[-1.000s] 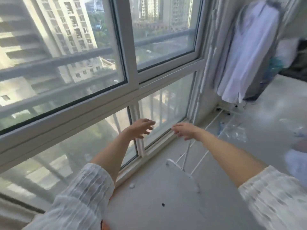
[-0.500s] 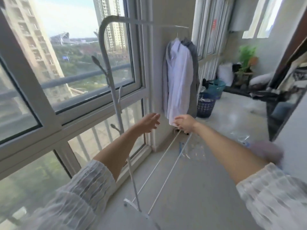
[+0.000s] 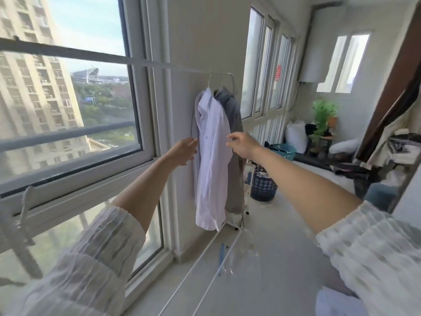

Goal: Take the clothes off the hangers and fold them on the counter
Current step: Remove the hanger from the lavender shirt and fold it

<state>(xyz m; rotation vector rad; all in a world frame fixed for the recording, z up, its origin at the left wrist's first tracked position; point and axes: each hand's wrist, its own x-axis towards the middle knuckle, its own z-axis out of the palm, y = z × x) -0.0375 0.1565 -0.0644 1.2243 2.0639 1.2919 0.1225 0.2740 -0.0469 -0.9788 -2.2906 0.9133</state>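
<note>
A white shirt hangs on a wire hanger from the rail of a drying rack, near its far end, by the wall between the windows. A grey garment hangs just behind it on the same rail, and a paler sleeve or edge shows at the shirt's left side. Both hands reach out toward the shirt at about mid-height. The left hand has its fingers stretched forward and loosely spread, the tips at or just touching the shirt's left edge, with nothing held. The right hand is at the shirt's right edge with the fingers bent inward toward the cloth; whether they pinch the fabric I cannot tell. The shirt hangs straight down, its hem well above the floor. On the floor behind the clothes stands a dark patterned basket, and farther back a green plant by the far wall. The rack's white base bars run along the floor below the arms.
</note>
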